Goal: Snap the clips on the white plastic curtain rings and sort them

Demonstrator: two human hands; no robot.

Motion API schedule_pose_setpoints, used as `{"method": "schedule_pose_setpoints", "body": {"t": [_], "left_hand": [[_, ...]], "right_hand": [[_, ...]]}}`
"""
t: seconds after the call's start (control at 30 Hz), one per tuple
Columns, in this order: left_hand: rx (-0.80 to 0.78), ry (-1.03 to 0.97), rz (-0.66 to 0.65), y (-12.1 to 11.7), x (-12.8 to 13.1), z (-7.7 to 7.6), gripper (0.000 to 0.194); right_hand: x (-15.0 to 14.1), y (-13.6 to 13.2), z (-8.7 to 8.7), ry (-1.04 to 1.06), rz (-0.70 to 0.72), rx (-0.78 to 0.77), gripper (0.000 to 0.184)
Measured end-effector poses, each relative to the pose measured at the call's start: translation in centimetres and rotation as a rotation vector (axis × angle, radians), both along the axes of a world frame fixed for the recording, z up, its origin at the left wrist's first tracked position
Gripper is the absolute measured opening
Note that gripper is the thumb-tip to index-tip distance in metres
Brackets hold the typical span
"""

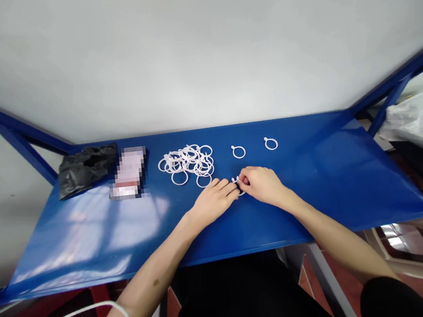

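A white curtain ring (242,193) is between my two hands on the blue tabletop, mostly covered by fingers. My left hand (215,198) lies low over the table, its fingertips closed on the ring's left side. From the right, my right hand (262,183) pinches at the small knobs on the ring's top. Just left of my fingers is a tangled pile of white curtain rings (179,178). Two single rings lie apart beyond my hands, one ring (238,152) straight ahead and another ring (271,144) farther right.
A black plastic bag (86,169) and a blurred-out phone-like slab (128,172) lie at the table's left. Blue frame bars (25,148) rise at both sides, against a pale wall behind. Clear plastic packaging (415,119) sits off the right end. A white cable (79,309) loops at lower left.
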State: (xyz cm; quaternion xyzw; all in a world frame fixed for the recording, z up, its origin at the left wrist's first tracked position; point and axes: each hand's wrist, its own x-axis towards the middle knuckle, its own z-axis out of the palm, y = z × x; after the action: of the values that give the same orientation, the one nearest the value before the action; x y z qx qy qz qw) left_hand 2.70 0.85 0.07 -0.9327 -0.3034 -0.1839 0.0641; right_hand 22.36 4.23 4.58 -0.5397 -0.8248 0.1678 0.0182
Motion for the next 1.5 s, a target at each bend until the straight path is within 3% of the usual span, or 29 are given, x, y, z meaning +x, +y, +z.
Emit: {"method": "schedule_pose_setpoints", "body": {"t": [0.17,0.27,0.43,0.53,0.8,1.07,1.23,1.3,1.4,1.5], "left_hand": [[-0.015,0.003,0.002,0.0,0.1,0.1,0.017],[-0.002,0.012,-0.001,0.0,-0.2,0.3,0.018],[-0.074,-0.012,0.033,0.1,-1.3,0.9,0.026],[-0.084,-0.038,0.034,0.0,-1.6,1.4,0.025],[0.041,-0.103,0.043,0.0,-1.3,1.1,0.025],[0.040,-0.100,0.262,0.0,0.1,0.6,0.029],[0.072,-0.187,0.250,0.3,-0.8,0.5,0.027],[0.071,-0.243,0.285,0.8,-1.8,0.5,0.026],[0.107,-0.292,0.434,1.7,-3.8,0.7,0.022],[0.147,-0.282,0.556,2.2,-5.1,1.0,0.016]], "right_hand": [[0.2,-0.2,-0.9,0.056,-0.013,0.020,0.015],[0.8,-0.6,-1.5,0.176,0.023,0.133,0.013],[1.8,-0.9,-1.7,0.343,0.418,0.311,0.021],[2.0,-0.9,-1.6,0.303,0.523,0.302,0.028],[1.4,0.1,-1.8,0.117,0.567,0.443,0.031],[0.6,-0.8,-1.8,0.084,0.379,0.464,0.036],[1.4,-0.3,-1.4,0.217,0.328,0.463,0.024],[3.1,1.2,-1.1,0.264,0.187,0.510,0.027],[7.3,4.3,-1.1,0.237,0.004,0.547,0.029],[11.6,7.1,-2.1,0.105,-0.071,0.434,0.031]]}}
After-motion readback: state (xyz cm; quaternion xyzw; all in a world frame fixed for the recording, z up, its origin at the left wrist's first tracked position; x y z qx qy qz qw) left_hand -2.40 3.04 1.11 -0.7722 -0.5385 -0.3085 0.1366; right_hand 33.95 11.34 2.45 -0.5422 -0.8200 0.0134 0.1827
